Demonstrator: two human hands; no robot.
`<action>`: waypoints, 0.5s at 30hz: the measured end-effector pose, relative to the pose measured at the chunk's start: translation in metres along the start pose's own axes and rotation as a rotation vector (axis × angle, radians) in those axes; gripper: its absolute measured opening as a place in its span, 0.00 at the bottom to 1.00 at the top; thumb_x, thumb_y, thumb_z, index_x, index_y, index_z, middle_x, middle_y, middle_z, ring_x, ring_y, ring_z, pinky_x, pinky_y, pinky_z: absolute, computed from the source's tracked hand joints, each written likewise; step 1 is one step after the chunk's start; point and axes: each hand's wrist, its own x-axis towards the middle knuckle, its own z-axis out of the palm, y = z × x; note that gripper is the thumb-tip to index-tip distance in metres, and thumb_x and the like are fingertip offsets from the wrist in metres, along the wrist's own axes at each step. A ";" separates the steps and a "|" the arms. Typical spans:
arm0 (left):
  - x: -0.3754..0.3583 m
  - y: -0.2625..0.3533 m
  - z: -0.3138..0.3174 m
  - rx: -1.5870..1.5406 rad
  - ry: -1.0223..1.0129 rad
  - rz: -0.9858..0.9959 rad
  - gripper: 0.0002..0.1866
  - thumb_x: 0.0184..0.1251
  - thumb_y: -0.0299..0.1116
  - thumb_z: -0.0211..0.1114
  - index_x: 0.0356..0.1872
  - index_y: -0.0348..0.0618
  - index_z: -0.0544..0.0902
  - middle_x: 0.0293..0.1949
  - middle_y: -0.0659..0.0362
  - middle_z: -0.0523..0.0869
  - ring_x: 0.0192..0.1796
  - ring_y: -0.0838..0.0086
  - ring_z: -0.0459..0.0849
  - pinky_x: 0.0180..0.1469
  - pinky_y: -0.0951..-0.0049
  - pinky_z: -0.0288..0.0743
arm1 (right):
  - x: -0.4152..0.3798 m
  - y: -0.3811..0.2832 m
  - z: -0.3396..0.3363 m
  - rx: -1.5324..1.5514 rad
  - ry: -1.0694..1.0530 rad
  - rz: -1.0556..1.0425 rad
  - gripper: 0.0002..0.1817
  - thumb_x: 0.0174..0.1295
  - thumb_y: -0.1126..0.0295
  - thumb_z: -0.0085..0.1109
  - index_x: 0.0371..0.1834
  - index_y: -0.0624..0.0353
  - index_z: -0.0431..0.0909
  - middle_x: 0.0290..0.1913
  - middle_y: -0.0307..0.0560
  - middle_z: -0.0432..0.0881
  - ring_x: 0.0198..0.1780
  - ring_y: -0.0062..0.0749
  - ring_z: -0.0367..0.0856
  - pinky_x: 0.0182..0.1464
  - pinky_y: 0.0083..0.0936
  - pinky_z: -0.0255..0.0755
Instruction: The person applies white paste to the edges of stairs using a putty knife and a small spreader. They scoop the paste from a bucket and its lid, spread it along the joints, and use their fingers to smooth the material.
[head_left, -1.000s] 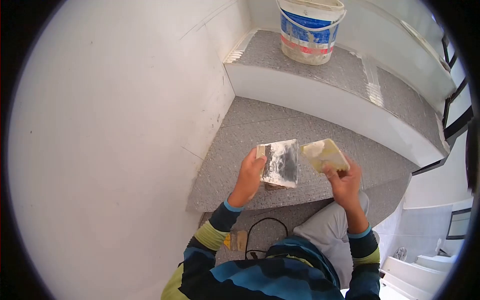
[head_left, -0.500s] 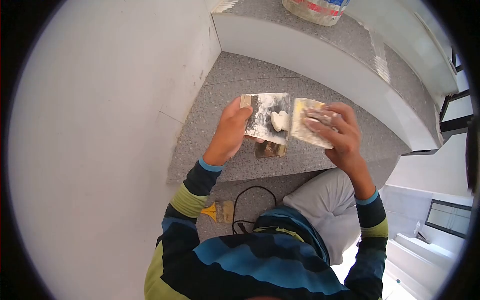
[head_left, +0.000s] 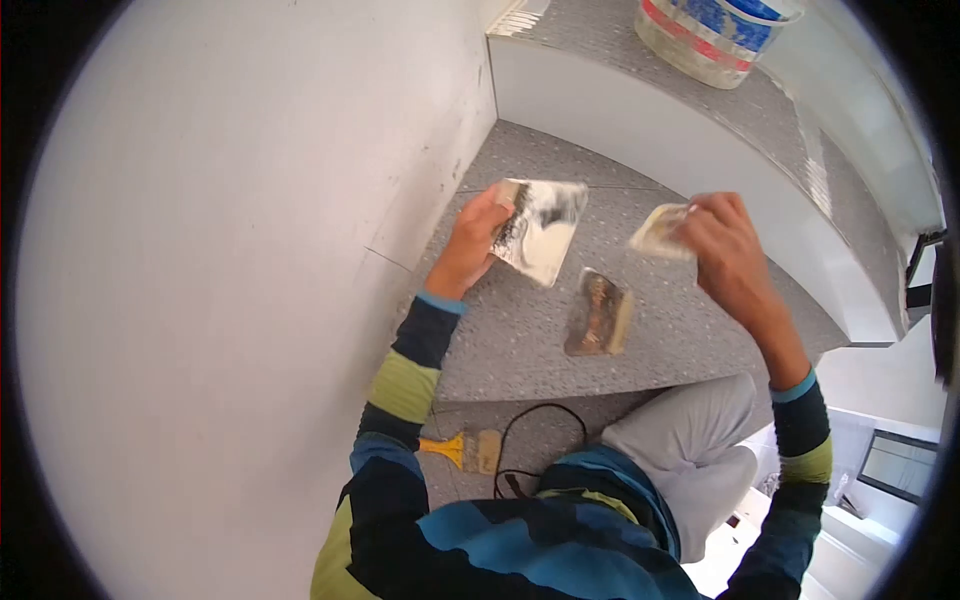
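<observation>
My left hand [head_left: 474, 238] is closed on the handle edge of a flat metal scraper plate [head_left: 545, 228], which is smeared with white paste. To its right, apart from the plate, my right hand [head_left: 728, 245] grips a smaller pale scraper [head_left: 660, 232], blurred by motion, with white on the fingers. Between and below the hands a brown-stained scraper [head_left: 597, 314] lies on the grey speckled step [head_left: 520, 355].
A white wall [head_left: 230, 300] rises at the left. On the upper step stands a bucket [head_left: 705, 38] with blue and red markings. A yellow-handled brush [head_left: 444, 449] and a black cable [head_left: 508, 432] lie on the lower step near my body.
My right hand has moved right with its scraper, away from the plate. The plate has tilted, and its lump of paste is now spread flat. The view has shifted, showing more of the stained scraper.
</observation>
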 end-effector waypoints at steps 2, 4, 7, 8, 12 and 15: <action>0.013 -0.008 -0.024 0.012 -0.160 -0.025 0.19 0.63 0.31 0.49 0.53 0.31 0.68 0.42 0.57 0.78 0.38 0.77 0.80 0.42 0.78 0.76 | 0.017 0.016 0.023 -0.112 0.146 0.063 0.08 0.46 0.75 0.54 0.31 0.57 0.77 0.38 0.43 0.77 0.48 0.37 0.72 0.52 0.38 0.64; 0.020 -0.016 -0.035 0.273 -0.224 -0.048 0.17 0.63 0.32 0.50 0.50 0.32 0.71 0.41 0.59 0.79 0.38 0.81 0.77 0.43 0.80 0.72 | 0.045 0.030 0.046 -0.185 0.216 -0.038 0.09 0.46 0.75 0.55 0.33 0.58 0.77 0.40 0.42 0.77 0.49 0.36 0.71 0.53 0.37 0.63; 0.020 -0.009 -0.043 0.306 -0.437 -0.219 0.17 0.62 0.32 0.51 0.49 0.33 0.73 0.39 0.62 0.79 0.38 0.84 0.74 0.42 0.82 0.69 | 0.088 0.045 0.088 -0.274 0.302 -0.234 0.14 0.46 0.72 0.55 0.39 0.57 0.78 0.44 0.41 0.75 0.53 0.35 0.69 0.55 0.36 0.61; 0.020 -0.007 -0.043 0.328 -0.478 -0.280 0.17 0.62 0.32 0.51 0.49 0.33 0.72 0.38 0.62 0.79 0.38 0.84 0.74 0.41 0.82 0.68 | 0.102 0.048 0.105 -0.293 0.322 -0.334 0.16 0.46 0.71 0.56 0.41 0.56 0.79 0.46 0.40 0.75 0.54 0.33 0.67 0.56 0.35 0.60; 0.022 -0.004 -0.046 0.343 -0.471 -0.288 0.18 0.60 0.35 0.54 0.48 0.33 0.73 0.38 0.62 0.80 0.39 0.83 0.75 0.42 0.83 0.68 | 0.146 0.059 0.156 -0.357 0.261 -0.447 0.18 0.46 0.69 0.56 0.44 0.54 0.80 0.48 0.37 0.74 0.54 0.31 0.66 0.57 0.32 0.60; 0.025 -0.004 -0.050 0.292 -0.465 -0.291 0.15 0.60 0.31 0.52 0.46 0.33 0.73 0.36 0.62 0.79 0.37 0.84 0.74 0.41 0.83 0.68 | 0.164 0.065 0.180 -0.396 0.249 -0.556 0.14 0.44 0.68 0.57 0.37 0.53 0.82 0.50 0.36 0.73 0.53 0.31 0.65 0.57 0.29 0.60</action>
